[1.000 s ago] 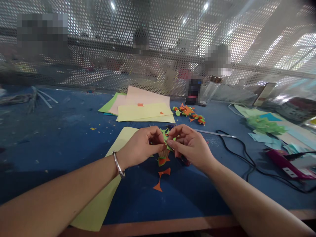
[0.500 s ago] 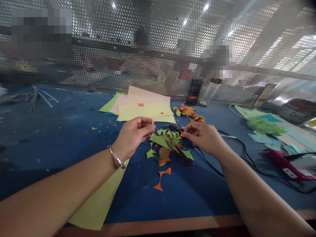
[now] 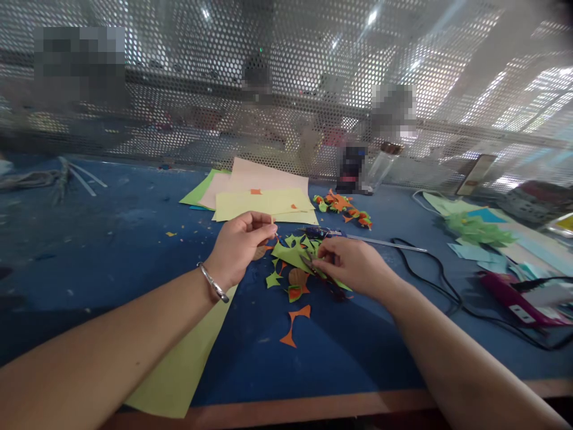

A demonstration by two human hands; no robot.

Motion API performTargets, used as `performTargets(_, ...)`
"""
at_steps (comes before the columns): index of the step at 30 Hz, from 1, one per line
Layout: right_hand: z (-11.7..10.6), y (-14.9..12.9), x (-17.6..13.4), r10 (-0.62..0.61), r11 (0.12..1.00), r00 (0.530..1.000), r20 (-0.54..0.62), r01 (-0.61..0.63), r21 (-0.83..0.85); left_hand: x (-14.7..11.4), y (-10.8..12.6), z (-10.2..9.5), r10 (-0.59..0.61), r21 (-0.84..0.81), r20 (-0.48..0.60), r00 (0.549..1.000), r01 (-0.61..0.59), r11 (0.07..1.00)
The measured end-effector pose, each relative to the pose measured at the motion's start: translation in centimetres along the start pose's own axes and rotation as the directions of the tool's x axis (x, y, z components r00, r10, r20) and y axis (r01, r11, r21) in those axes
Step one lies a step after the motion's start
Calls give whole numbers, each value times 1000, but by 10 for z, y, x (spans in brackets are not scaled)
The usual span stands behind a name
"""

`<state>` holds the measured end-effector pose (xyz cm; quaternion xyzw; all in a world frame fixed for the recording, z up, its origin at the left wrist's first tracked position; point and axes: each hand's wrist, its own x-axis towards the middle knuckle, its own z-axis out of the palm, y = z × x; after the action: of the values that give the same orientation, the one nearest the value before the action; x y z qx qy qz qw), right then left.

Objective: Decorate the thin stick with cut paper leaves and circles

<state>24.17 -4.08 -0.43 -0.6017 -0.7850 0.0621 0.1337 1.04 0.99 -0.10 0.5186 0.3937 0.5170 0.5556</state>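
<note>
My left hand is closed in a pinch on a small pale strip, its tip just showing above the thumb. My right hand has its fingers curled down onto the scissors, whose grey blades point left and whose dark handles are partly covered. Green paper scraps lie under and around the scissors. Beside them are a brown striped piece and an orange scrap. A blue glue gun with a clear stick lies just behind my right hand.
Pink and yellow paper sheets are stacked at the back. Small orange and green paper pieces lie right of them. A yellow sheet extends under my left forearm. At right are a black cord, a purple power strip and green cut paper.
My right hand has moved left and down from beside the glue gun onto the scissors, uncovering the clear stick. My left hand has shifted only slightly, still pinching the pale strip.
</note>
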Motion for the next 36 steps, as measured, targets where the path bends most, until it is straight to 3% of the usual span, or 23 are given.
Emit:
performTargets(4, 8, -21, 4, -94, 995, 995, -28, 93, -36, 2, 0, -3, 83, 27, -17, 996, -82, 996)
performTargets(13, 17, -53, 73, -16, 986, 997, 81, 29, -166, 13, -9, -11, 274, 35, -179, 945, -272, 962)
performTargets(20, 33, -64, 112, 76, 990, 993, 95, -64, -129, 17, -11, -19, 358, 61, -181, 916, -352, 934)
performTargets(24, 32, -64, 112, 95, 995, 995, 32, -96, 20, 18, -12, -20, 380, 97, -176, 908, -369, 925)
performTargets(28, 21, -56, 110, 118, 957, 991, -57, -98, 273, 18, -12, -20, 371, 75, -201, 907, -363, 929)
performTargets(34, 9, -39, 98, 142, 817, 979, -146, -32, 576, 13, -8, -13, 268, 8, -212, 940, -273, 962)
performTargets(36, 4, -35, 89, 149, 710, 972, -183, 24, 704, 11, -6, -11, 247, -6, -214, 945, -254, 967)
